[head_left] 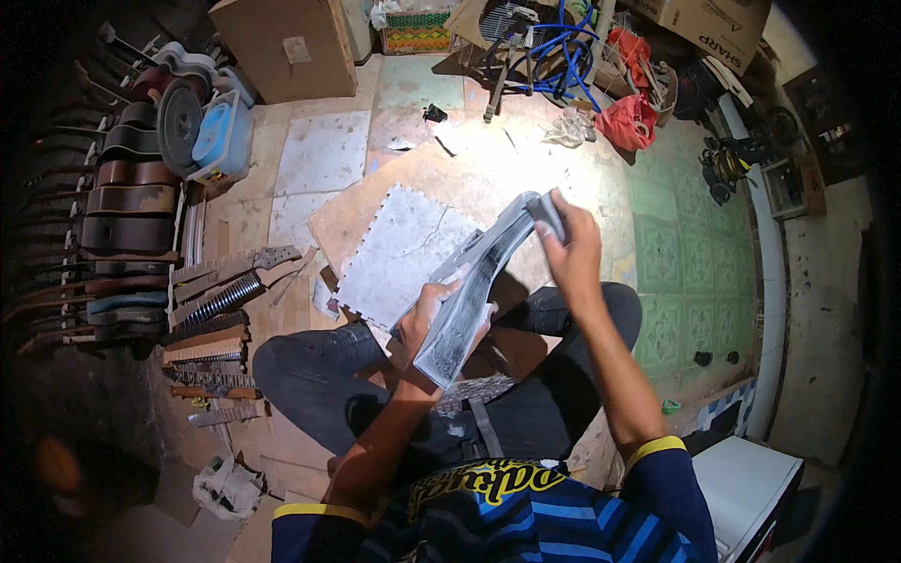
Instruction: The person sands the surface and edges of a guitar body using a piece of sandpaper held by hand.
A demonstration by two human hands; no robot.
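Translucent plastic tub, upper left, holds a blue container. Above the lap, the left hand wraps a long, curved grey piece; the raised right hand pinches a dark block against its upper end. Beyond lies a pale jigsaw-edged mat; guitars line the left, green tiles the right.

Looking down from my head
One wide fisheye view, close above my lap, takes in my left grip, right grip and the floor beyond.
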